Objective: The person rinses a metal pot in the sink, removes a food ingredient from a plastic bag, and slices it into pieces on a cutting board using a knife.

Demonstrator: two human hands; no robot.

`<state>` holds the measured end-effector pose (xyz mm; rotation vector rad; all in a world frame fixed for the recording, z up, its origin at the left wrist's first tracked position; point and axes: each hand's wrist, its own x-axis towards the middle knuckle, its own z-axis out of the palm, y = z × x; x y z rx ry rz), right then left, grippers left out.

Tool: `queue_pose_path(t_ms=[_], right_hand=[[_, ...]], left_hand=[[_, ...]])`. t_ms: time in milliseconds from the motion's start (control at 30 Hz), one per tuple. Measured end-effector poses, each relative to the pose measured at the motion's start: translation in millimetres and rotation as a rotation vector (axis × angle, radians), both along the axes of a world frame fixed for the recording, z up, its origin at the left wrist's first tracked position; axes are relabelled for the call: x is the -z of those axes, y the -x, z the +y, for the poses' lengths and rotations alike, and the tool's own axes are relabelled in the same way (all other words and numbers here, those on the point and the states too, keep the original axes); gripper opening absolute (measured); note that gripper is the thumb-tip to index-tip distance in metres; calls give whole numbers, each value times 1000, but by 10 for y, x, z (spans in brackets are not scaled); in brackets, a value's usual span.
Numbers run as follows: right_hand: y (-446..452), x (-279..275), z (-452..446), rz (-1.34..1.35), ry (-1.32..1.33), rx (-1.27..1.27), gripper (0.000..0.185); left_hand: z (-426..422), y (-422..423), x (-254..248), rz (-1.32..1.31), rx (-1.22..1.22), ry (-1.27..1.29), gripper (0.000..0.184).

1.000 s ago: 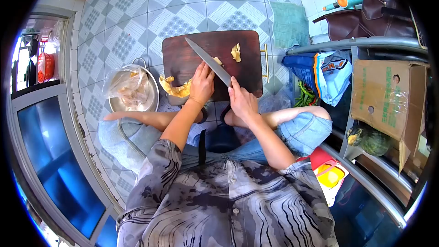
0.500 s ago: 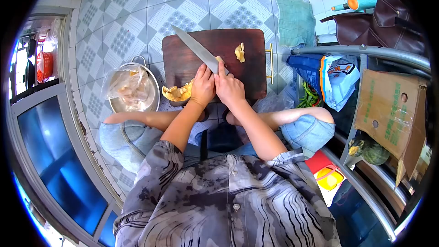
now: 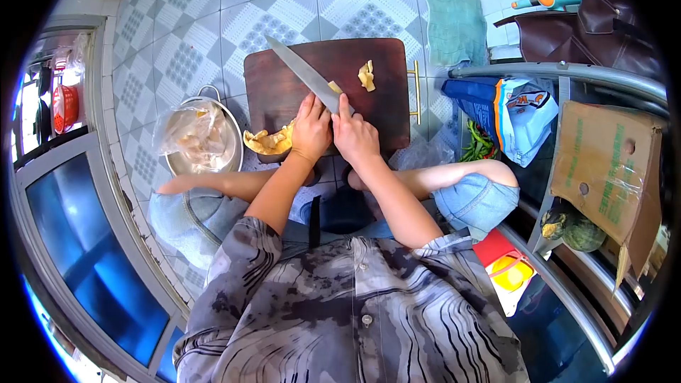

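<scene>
My right hand (image 3: pixel 356 136) is wrapped round the handle of a large kitchen knife (image 3: pixel 303 69), its index finger stretched along the blade. The blade points to the far left over a dark wooden cutting board (image 3: pixel 383 113). Close beside it, my left hand (image 3: pixel 312 128) is closed with its fingertips against the blade, on a yellowish food piece mostly hidden under them. A small pale yellow bit (image 3: pixel 335 87) shows past the blade. Cut yellow strips (image 3: pixel 366 76) lie at the board's upper right. A larger wrinkled yellow piece (image 3: pixel 268 142) rests at the near left corner.
Left of the board stands a metal pot (image 3: pixel 237 143) with a clear plastic bag (image 3: pixel 198 135) in it. To the right are green peppers (image 3: pixel 477 143), a blue and white bag (image 3: pixel 521 120), a metal rack (image 3: pixel 567 71) and a cardboard box (image 3: pixel 603 167). A green cloth (image 3: pixel 454 25) lies on the tiles.
The view has shifted slightly, so the board appears a little higher and further left. The knife and both hands keep nearly the same pose, with the cut strips still in place.
</scene>
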<state>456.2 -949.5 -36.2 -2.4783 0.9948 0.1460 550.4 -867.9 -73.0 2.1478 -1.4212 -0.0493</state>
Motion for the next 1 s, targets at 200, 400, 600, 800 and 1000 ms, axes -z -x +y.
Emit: queue_pose_path(t_ms=[200, 400, 600, 800, 1000], right_hand=[[514, -16, 125, 43, 64, 39, 56], [69, -36, 5, 7, -1, 29, 53], [138, -66, 10, 4, 3, 17, 53], [392, -67, 103, 108, 0, 60, 54], [-92, -43, -45, 10, -30, 53, 53]], left_hand=[[-18, -4, -50, -45, 1, -43, 40], [-5, 1, -6, -23, 6, -49, 41], [-29, 24, -34, -21, 2, -25, 40], [-10, 11, -43, -55, 25, -39, 39], [-24, 8, 5, -26, 4, 30, 34]])
